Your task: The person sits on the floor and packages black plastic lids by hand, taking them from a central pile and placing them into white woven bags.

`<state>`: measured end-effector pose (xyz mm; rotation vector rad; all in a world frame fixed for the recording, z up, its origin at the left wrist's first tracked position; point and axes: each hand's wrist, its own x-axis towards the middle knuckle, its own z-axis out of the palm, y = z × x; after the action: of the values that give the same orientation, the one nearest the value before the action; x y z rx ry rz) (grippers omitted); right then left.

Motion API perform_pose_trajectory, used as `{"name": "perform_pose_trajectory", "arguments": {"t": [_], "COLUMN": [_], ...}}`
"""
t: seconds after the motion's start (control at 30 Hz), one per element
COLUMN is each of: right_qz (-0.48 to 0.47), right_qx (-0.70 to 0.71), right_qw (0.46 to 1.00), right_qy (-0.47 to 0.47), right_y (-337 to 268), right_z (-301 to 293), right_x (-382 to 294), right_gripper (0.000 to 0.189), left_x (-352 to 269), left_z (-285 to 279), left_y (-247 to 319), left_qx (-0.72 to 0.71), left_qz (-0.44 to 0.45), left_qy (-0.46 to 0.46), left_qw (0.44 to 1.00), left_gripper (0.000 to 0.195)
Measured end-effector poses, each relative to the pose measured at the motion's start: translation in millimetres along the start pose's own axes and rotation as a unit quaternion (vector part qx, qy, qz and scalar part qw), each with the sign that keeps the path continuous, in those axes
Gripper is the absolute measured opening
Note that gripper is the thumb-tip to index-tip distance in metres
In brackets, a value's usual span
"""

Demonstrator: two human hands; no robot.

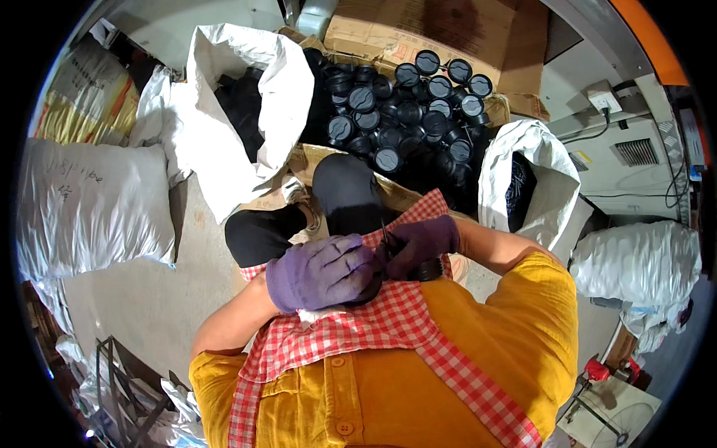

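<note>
Purple gloves cover both my hands, which meet over my lap. My left hand [327, 271] is closed over a round black plastic part [367, 292], most of it hidden under the palm. My right hand [421, 246] grips a black plastic piece [391, 243] with a thin dark stem pointing up, close to the left fingers. Another ribbed black round part [427, 270] shows beneath the right hand. Beyond my knees, a cardboard box [403, 193] holds a heap of round black plastic parts with disc-shaped faces [387, 159].
An open white woven sack [218, 185] with black pieces stands left of the box. At its right is a smaller white sack [552, 207] with thin dark pieces [518, 185]. Full sacks [101, 207] lie far left and far right [636, 260]. A metal frame [112, 369] stands lower left.
</note>
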<state>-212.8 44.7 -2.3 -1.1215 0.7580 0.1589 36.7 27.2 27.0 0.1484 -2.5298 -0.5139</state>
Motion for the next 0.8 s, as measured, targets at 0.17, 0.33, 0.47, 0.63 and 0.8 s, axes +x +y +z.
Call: {"name": "perform_pose_trajectory", "arguments": {"t": [0.17, 0.33, 0.47, 0.63, 0.8], "right_qz": [-0.096, -0.446, -0.412, -0.402, -0.142], "right_qx": [0.163, 0.302, 0.234, 0.138, -0.075], "right_qw": [0.967, 0.787, 0.765, 0.715, 0.604], "right_qy": [0.17, 0.301, 0.437, 0.555, 0.78], "right_y": [114.8, 3.2, -3.8, 22.9, 136.9], "right_z": [-29.6, -2.1, -11.0, -31.9, -99.4], "right_x": [-24.1, 49.2, 56.0, 75.5, 78.9], "right_gripper": [0.014, 0.011, 0.008, 0.02, 0.016], "left_x": [-44.1, 17.6, 21.7, 23.2, 27.0], "left_z": [-64.3, -0.1, 42.5, 56.8, 34.2], "left_y": [-13.4, -12.1, -21.3, -28.7, -10.1], "left_qx": [-0.263, -0.61, -0.674, -0.409, 0.081], "left_qz": [-0.439, -0.463, -0.397, -0.471, -0.291], "left_qy": [0.201, 0.176, 0.213, 0.121, 0.0], "left_qw": [0.835, 0.618, 0.586, 0.772, 0.953], "left_gripper": [0.031, 0.052, 0.054, 0.045, 0.042]}}
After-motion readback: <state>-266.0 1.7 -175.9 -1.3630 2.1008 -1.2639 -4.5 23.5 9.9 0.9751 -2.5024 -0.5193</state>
